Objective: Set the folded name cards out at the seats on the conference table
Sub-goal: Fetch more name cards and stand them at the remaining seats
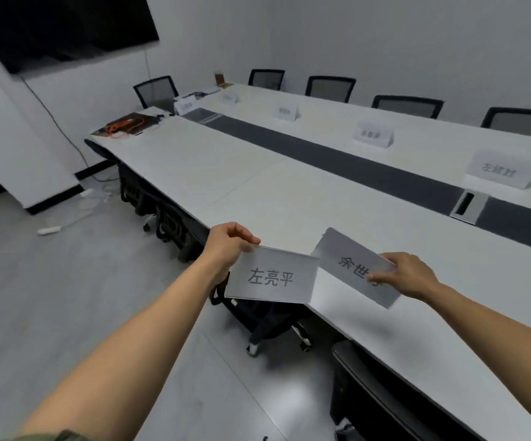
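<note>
My left hand (227,246) pinches the top left corner of a white folded name card (272,275) with black characters, held over the near edge of the long white conference table (257,192). My right hand (409,275) grips a second name card (350,262), tilted, just above the tabletop beside the first card. Several name cards stand along the table's far side, among them one at the right (499,171), one further back (374,135) and one beyond that (286,112).
A dark strip (337,160) with a cable box (469,206) runs down the table's middle. Black mesh chairs (407,106) line the far side; others are tucked under the near edge (168,218). Orange items and papers (124,125) lie at the far end. A power strip (49,230) lies on the floor.
</note>
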